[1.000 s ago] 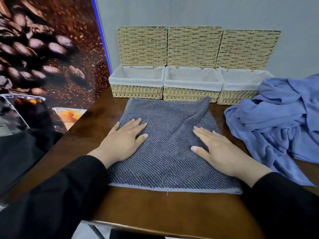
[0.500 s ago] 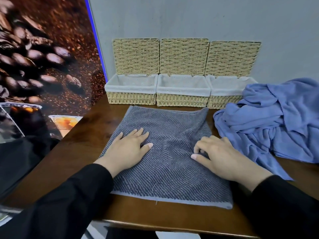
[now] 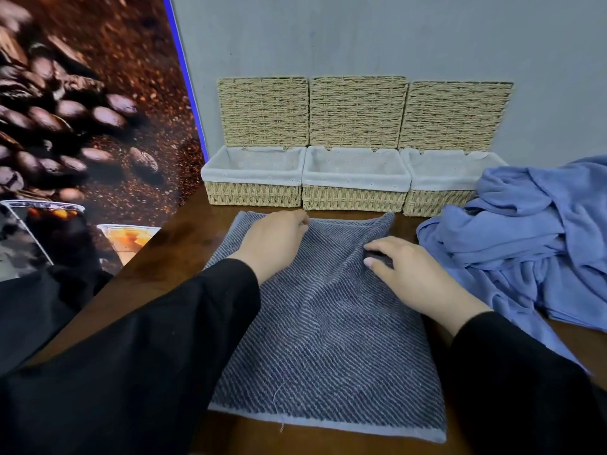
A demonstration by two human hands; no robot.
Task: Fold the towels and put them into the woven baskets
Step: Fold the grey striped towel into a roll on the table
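Observation:
A grey striped towel (image 3: 328, 339) lies spread on the brown wooden table (image 3: 184, 247) in front of me. My left hand (image 3: 274, 243) has reached to the towel's far edge, and its curled fingers grip the cloth there. My right hand (image 3: 407, 274) rests on the right part of the towel, where its curled fingers and thumb pinch a raised crease. Three woven baskets with white liners stand in a row against the wall: left (image 3: 253, 194), middle (image 3: 353, 199), right (image 3: 433, 202). Their lids stand open behind them.
A crumpled heap of light blue towels (image 3: 525, 231) lies on the table to the right, touching the right basket's front. A coffee-bean poster panel (image 3: 82, 126) closes off the left side. A grey wall (image 3: 361, 34) stands behind the baskets.
My left hand slid forward from the towel's middle to its far edge and curled there. My right hand went from flat to curled, bunching a crease, and moved slightly forward.

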